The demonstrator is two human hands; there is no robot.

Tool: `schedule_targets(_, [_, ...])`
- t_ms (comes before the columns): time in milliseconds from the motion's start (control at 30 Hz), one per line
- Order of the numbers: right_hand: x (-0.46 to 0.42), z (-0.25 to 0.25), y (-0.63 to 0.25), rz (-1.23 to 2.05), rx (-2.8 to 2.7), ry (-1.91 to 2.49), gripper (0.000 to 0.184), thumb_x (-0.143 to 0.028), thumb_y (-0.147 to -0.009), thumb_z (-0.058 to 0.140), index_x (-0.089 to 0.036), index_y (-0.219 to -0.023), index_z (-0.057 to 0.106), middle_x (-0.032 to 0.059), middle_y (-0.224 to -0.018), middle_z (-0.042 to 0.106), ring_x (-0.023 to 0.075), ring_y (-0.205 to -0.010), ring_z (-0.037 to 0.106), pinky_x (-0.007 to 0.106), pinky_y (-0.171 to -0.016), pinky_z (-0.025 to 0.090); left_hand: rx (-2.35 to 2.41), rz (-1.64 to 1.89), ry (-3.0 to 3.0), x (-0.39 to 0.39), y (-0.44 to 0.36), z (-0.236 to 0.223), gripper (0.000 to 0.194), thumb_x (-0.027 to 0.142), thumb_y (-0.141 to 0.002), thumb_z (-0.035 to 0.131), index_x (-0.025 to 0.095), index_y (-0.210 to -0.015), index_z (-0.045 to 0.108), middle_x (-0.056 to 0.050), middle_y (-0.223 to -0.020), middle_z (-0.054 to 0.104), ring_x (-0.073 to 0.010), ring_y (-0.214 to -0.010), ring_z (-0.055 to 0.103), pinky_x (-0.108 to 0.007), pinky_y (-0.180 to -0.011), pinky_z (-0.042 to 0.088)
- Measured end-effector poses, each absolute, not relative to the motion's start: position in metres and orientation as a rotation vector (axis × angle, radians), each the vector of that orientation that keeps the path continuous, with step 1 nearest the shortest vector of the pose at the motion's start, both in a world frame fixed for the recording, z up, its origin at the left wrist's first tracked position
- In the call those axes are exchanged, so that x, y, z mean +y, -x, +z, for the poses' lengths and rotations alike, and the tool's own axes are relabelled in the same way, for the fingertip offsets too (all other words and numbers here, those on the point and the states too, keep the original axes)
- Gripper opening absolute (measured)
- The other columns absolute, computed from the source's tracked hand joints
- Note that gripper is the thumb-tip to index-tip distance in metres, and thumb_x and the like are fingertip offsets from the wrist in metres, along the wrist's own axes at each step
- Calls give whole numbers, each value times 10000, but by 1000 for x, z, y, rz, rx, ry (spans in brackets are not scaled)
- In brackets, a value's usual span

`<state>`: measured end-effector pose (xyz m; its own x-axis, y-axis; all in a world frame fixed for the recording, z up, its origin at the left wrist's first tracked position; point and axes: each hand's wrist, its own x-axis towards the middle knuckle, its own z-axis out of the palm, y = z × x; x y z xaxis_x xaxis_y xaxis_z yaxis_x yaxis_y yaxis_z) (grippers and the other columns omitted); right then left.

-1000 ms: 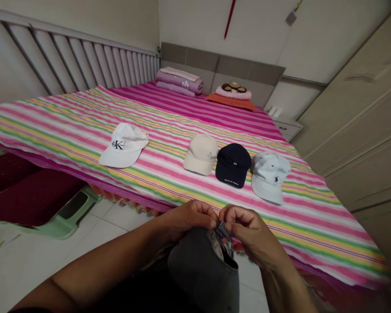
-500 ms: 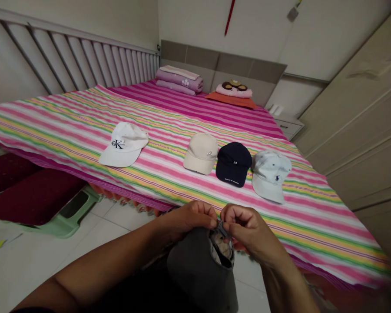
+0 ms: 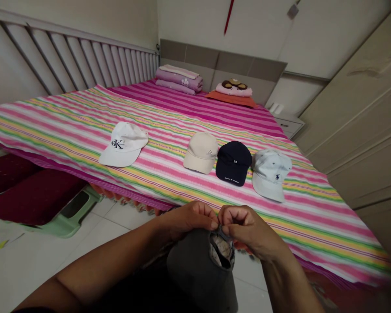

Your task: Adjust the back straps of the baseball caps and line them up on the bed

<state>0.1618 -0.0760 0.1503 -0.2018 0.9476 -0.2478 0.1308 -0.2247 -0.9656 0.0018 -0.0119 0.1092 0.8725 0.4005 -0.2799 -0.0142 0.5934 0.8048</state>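
Observation:
A dark grey cap point(image 3: 198, 265) hangs in front of me at the bottom of the view, its back strap and opening turned up. My left hand point(image 3: 195, 217) pinches the left end of the strap. My right hand point(image 3: 244, 226) pinches the strap's other end, so the fingertips of both hands nearly touch. Beyond them on the bed lie a white cap with dark letters point(image 3: 125, 145), a beige cap point(image 3: 200, 152), a navy cap point(image 3: 233, 163) and a pale blue cap point(image 3: 271, 174).
The bed's striped sheet point(image 3: 169, 126) spreads before me, with folded purple bedding point(image 3: 179, 80) and a pink bundle point(image 3: 233, 90) by the headboard point(image 3: 211, 61). At the left stands a green stool with a dark red top point(image 3: 68, 213); a wardrobe point(image 3: 361, 121) is at the right.
My hands stay at the cap's strap. The right fingers have shifted slightly left, closer to the left fingertips, and cover more of the strap. The caps on the bed have not moved.

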Motion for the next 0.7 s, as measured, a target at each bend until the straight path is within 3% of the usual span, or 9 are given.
schedule_targets(700, [-74,141,-165,1748,-989,1111,150,-201,-582,705,-132,-540,578,-70,-470,409,13,-348,331,127,-276,269,386,223,-943,-10,1,108,178,235,-625,686,89,-638,586,41,-522,468,-16,-432,344,-174,-434,213])
